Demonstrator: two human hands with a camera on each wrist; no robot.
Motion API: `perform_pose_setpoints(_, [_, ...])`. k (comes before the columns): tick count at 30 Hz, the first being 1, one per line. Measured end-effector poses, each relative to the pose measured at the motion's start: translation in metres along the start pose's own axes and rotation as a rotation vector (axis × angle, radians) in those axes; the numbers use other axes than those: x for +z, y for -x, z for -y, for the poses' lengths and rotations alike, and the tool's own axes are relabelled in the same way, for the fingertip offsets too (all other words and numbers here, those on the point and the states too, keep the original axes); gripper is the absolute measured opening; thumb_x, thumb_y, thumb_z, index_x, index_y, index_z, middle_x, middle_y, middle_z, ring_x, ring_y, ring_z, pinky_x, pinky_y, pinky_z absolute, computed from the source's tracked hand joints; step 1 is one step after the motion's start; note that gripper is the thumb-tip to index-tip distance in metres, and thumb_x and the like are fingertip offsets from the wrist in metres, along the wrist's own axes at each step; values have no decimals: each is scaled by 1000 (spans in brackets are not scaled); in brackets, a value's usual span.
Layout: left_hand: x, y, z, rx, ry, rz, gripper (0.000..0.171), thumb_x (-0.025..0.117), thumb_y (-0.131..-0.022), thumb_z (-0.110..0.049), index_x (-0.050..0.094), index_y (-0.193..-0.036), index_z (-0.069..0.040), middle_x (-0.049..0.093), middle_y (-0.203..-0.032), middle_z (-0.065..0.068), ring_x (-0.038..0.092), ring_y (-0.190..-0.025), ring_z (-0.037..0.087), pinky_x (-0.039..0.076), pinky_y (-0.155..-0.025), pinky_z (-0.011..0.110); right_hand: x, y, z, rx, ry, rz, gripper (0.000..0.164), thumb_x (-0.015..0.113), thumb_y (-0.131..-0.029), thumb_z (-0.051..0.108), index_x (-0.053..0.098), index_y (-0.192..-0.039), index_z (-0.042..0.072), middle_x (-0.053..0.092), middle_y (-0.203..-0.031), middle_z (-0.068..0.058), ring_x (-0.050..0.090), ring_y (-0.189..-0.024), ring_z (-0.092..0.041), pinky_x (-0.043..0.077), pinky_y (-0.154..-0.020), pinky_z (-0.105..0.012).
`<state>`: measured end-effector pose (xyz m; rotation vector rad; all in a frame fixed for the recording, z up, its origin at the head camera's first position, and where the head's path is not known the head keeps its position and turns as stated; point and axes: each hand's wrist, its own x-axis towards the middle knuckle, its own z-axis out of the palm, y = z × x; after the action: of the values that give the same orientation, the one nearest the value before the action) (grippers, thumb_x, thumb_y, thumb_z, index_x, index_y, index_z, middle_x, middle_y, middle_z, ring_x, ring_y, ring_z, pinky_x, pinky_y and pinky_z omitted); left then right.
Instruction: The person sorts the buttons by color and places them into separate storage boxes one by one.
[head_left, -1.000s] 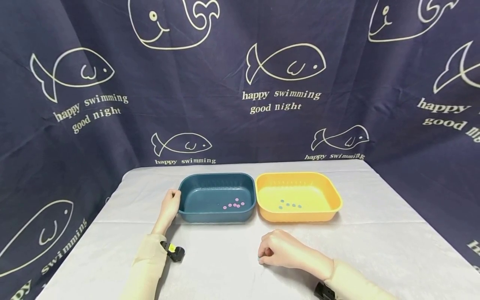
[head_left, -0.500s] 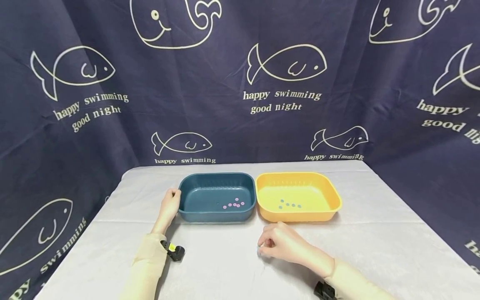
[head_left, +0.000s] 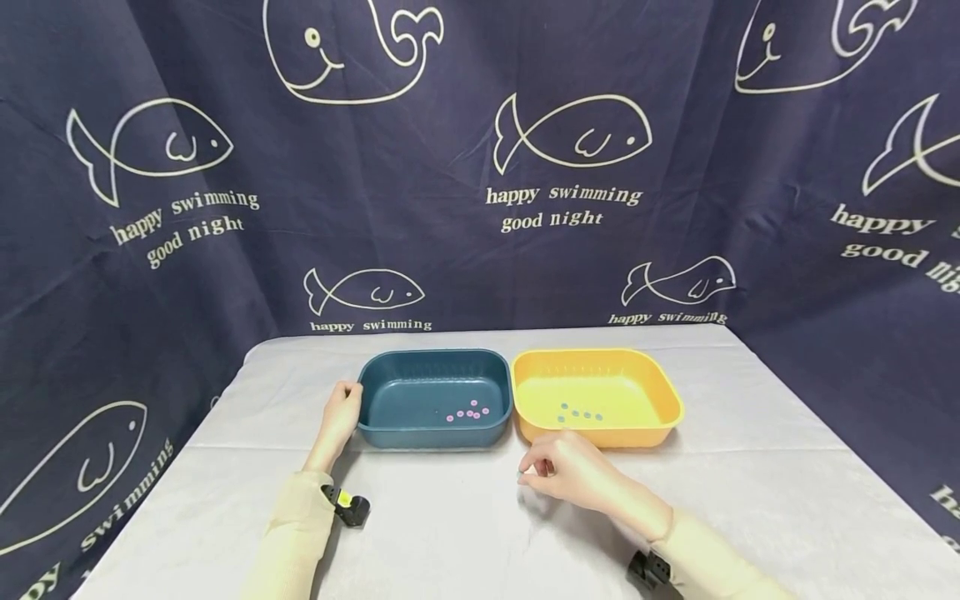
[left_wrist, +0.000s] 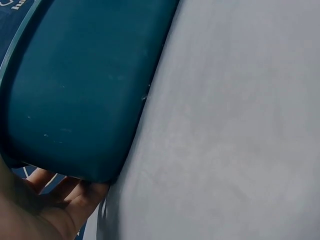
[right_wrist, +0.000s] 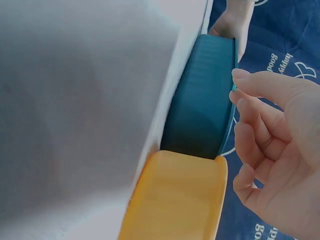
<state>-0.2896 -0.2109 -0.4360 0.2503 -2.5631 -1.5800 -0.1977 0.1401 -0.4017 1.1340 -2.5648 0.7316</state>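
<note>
In the head view my left hand (head_left: 342, 408) grips the left end of a dark teal basin (head_left: 435, 438); in the left wrist view its curled fingers (left_wrist: 82, 197) are against the basin's end wall. My right hand (head_left: 570, 471) is over the table in front of a yellow basin (head_left: 600, 437). Between its thumb and index fingertip it pinches a small blue button-like disc (head_left: 521, 475), mostly hidden by the fingers. Several small pink discs (head_left: 470, 413) lie in the teal basin. Several blue discs (head_left: 576, 413) lie in the yellow one.
Both basins stand side by side, nearly touching, on a table covered with white cloth (head_left: 435, 533). Behind and beside it hangs a navy curtain (head_left: 450, 242) with white fish prints. A black wrist camera (head_left: 352, 508) is on the left sleeve.
My right hand has risen off the table and moved forward toward the yellow basin, with the small blue disc in its fingertips. The left hand stays at the teal basin.
</note>
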Motion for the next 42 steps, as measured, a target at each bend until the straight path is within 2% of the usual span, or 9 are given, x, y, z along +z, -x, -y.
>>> perform_pose_setpoints(16, [0,0,1,-8,8,4,35,29,-100,-25,44,-115,3,46,-117,21,43,-108,31,35,-95,47,-11,-10,-9,67,18,-33,7,76,-75,17,74,-81,14,49,-63,14,43,-60,2,40,-60,-17])
perform_pose_setpoints(25, [-1,-1,-1,-10,3,-1,34,29,-100,-25,44,-115,2,47,-116,21,44,-107,31,36,-94,45,-15,-18,-16,91,-1,-83,8,74,-75,11,74,-83,13,49,-62,13,45,-61,-1,39,-55,-15])
perform_pose_setpoints(37, [0,-1,3,-6,2,12,35,28,-100,-27,43,-114,1,46,-115,20,44,-105,30,37,-92,45,-19,-24,-31,57,62,-148,4,74,-75,10,73,-79,9,51,-60,11,48,-60,-5,42,-56,-17])
perform_pose_setpoints(42, [1,-2,4,-5,4,6,35,28,-100,-28,43,-114,1,47,-115,20,44,-105,30,36,-93,45,-22,-25,-37,78,75,-144,5,74,-75,10,72,-80,10,51,-61,11,47,-60,-3,41,-57,-18])
